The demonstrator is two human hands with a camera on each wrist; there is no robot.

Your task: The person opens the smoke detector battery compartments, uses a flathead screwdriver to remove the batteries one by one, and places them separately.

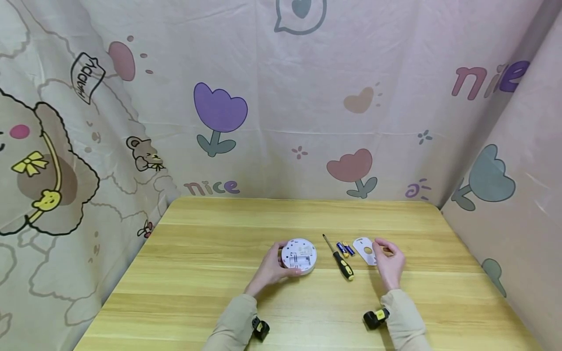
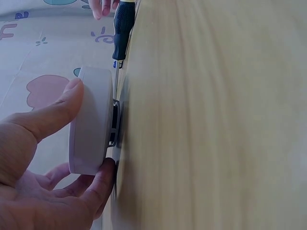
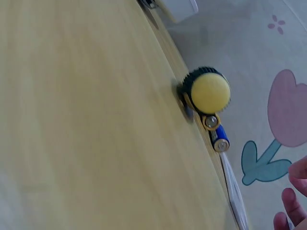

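My left hand (image 1: 274,265) grips a round white device (image 1: 299,256), which looks like a smoke detector, by its rim. Its back faces up, showing an uncovered battery compartment. In the left wrist view the thumb lies on one face of the device (image 2: 91,122) and the fingers support its lower edge. At the right, my right hand (image 1: 390,261) hovers at the edge of a white mounting plate (image 1: 364,251) with a central hole. Loosely bent fingers (image 3: 298,175) appear apart from the plate (image 3: 233,191) in the right wrist view; nothing held is discernible.
Between the hands lie a black and yellow screwdriver (image 1: 344,265) and blue batteries (image 1: 345,249) on the wooden table (image 1: 197,273). Printed curtains (image 1: 281,107) hang behind the table and along its sides. Each wrist wears a small black camera (image 1: 261,329).
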